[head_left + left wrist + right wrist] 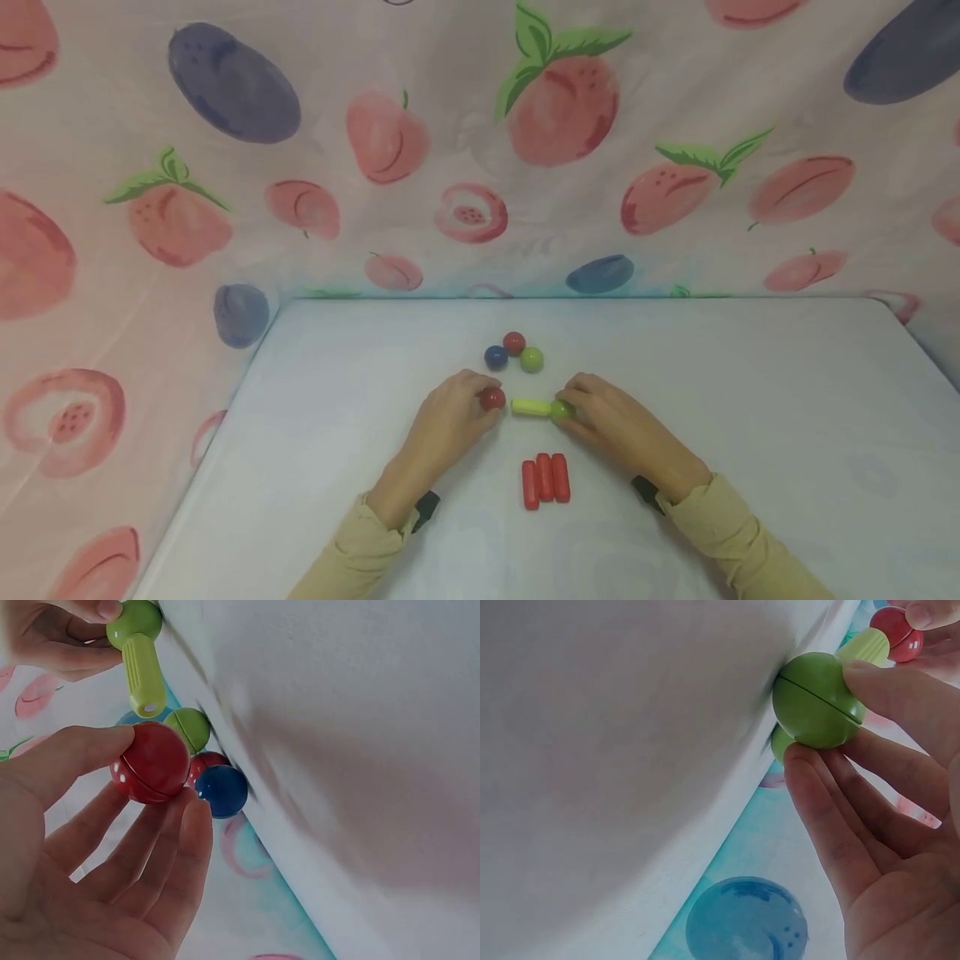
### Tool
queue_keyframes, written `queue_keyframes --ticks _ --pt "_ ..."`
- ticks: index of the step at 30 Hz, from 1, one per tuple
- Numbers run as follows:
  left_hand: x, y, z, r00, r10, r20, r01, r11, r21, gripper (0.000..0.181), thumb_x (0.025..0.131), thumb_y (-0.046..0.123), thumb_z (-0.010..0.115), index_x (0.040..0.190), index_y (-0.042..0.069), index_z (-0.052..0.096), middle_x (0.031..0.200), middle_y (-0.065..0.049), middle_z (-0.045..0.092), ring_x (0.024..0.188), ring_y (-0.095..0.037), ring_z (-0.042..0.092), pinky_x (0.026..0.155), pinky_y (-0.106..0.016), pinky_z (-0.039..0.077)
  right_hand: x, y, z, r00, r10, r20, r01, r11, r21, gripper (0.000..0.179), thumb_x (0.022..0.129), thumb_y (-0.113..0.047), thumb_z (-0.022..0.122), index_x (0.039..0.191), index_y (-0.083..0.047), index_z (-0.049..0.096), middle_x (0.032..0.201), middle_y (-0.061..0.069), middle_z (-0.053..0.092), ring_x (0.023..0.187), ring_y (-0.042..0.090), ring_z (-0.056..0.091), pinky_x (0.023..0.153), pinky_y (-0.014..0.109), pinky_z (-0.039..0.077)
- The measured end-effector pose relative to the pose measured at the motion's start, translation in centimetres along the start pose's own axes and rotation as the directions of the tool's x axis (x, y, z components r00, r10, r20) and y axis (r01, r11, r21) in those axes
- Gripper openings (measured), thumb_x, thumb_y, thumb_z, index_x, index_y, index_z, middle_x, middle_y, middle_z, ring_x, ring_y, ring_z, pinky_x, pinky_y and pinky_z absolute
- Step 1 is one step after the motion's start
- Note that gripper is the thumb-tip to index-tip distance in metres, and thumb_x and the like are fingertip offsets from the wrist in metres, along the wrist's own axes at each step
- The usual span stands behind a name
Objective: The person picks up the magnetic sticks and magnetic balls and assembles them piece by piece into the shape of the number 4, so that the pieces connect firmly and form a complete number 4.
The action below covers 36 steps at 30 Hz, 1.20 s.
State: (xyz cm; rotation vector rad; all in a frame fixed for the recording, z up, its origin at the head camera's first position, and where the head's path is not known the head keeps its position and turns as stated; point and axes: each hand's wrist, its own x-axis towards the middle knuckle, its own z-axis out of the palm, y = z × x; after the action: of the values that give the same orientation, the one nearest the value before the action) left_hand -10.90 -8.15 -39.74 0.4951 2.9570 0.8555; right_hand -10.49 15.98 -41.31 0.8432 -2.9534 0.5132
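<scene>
Between thumb and fingers, my left hand (450,417) pinches a red ball (152,763) with a seam round it. My right hand (611,421) pinches a green ball (817,700), also seamed. A ribbed yellow-green rod (531,407) sticks out from the green ball toward the red one. In the head view a small gap parts the rod's free end from the red ball. Just beyond the hands, a blue ball (496,357), a second red ball (513,342) and a second green ball (532,360) sit in a cluster on the white table.
Three red rods (546,479) lie side by side on the white table (300,500), nearer to me than the hands. A fruit-patterned cloth (480,125) rises behind the table's far edge and along its left side.
</scene>
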Motion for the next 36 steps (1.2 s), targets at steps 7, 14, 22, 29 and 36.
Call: queue_keyframes --ticks 7,14,22,29,36 --pt "-0.19 0.0 -0.05 1.0 0.005 0.015 -0.005 1.0 -0.013 0.034 0.085 0.016 0.079 0.118 0.012 0.07 0.105 0.0 0.069 0.095 -0.014 0.064 0.084 -0.03 0.056 0.02 -0.03 0.0 1.0 0.004 0.002 -0.004 1.0 0.006 0.035 0.082 -0.02 0.082 0.112 -0.005 0.072 0.099 0.002 0.064 0.09 0.014 0.06 0.086 0.033 0.058" --pt "-0.42 -0.06 0.47 0.999 -0.005 0.038 0.007 0.999 -0.054 0.035 0.084 0.016 0.079 0.118 0.014 0.07 0.104 0.002 0.069 0.093 -0.014 0.063 0.082 -0.028 0.056 0.06 0.04 0.12 1.0 -0.019 -0.022 0.019 1.0 -0.001 0.034 0.081 -0.02 0.083 0.111 -0.005 0.073 0.098 0.002 0.064 0.089 0.014 0.06 0.084 0.032 0.058" --pt "-0.54 -0.14 0.67 0.999 -0.012 0.048 0.015 0.998 -0.06 0.034 0.085 0.017 0.079 0.118 0.014 0.07 0.105 0.001 0.069 0.088 -0.014 0.061 0.078 -0.027 0.055 0.1 0.1 0.23 0.999 -0.034 -0.035 0.035 0.999 0.006 0.033 0.081 -0.018 0.083 0.11 -0.004 0.073 0.097 0.002 0.064 0.087 0.013 0.059 0.082 0.03 0.058" --pt "-0.57 -0.36 0.71 0.998 -0.014 0.056 0.018 0.998 -0.064 0.035 0.086 0.017 0.078 0.12 0.014 0.07 0.105 0.0 0.07 0.089 -0.014 0.062 0.079 -0.027 0.055 0.11 0.01 0.3 0.998 -0.044 -0.04 0.044 0.999 -0.019 0.035 0.081 -0.019 0.083 0.111 -0.004 0.073 0.098 0.003 0.064 0.087 0.013 0.059 0.083 0.03 0.058" --pt "-0.61 -0.53 0.75 0.997 -0.026 0.074 0.031 0.997 -0.071 0.035 0.086 0.016 0.077 0.12 0.014 0.069 0.104 0.0 0.07 0.092 -0.014 0.063 0.081 -0.029 0.056 0.0 -0.26 0.09 0.999 -0.029 -0.035 0.027 0.999 -0.035 0.038 0.081 -0.022 0.083 0.113 -0.006 0.072 0.101 0.003 0.066 0.091 0.014 0.062 0.084 0.031 0.058"
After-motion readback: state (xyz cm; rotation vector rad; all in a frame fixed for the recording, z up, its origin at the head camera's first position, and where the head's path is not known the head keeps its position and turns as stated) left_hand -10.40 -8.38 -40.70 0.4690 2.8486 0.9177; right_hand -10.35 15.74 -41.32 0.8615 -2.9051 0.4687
